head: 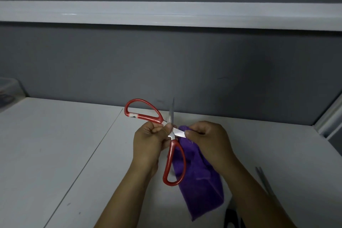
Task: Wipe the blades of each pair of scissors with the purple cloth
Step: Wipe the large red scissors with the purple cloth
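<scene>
While both hands hovered above the white tabletop (55,153), the red-handled scissors (174,163) were held wide open between them. The left hand (148,140) had its grip clamped on the scissors right at the pivot, thumb and fingers closed around the metal there. 1 red loop pointed up and to the left, carrying a small white label near its straight side; the other loop hung down toward the person, in front of the purple cloth (201,187). 1 blade stood nearly upright above the left hand, its tip against the grey wall (166,61) behind. The other blade ran to the right and disappeared into the cloth, only a short shiny stretch of it showing between the 2 hands.

The right hand (209,139) had its grip closed on the purple cloth, pinching it around that blade. From there the cloth draped down below the right forearm, hanging off the tabletop as a long folded strip.

Farther right, near the right forearm, a second pair of scissors (262,179) lay on the tabletop; only its grey blades were clear, the dark handles mostly cut off at the bottom edge. A clear plastic box (8,89) sat at the far left.
</scene>
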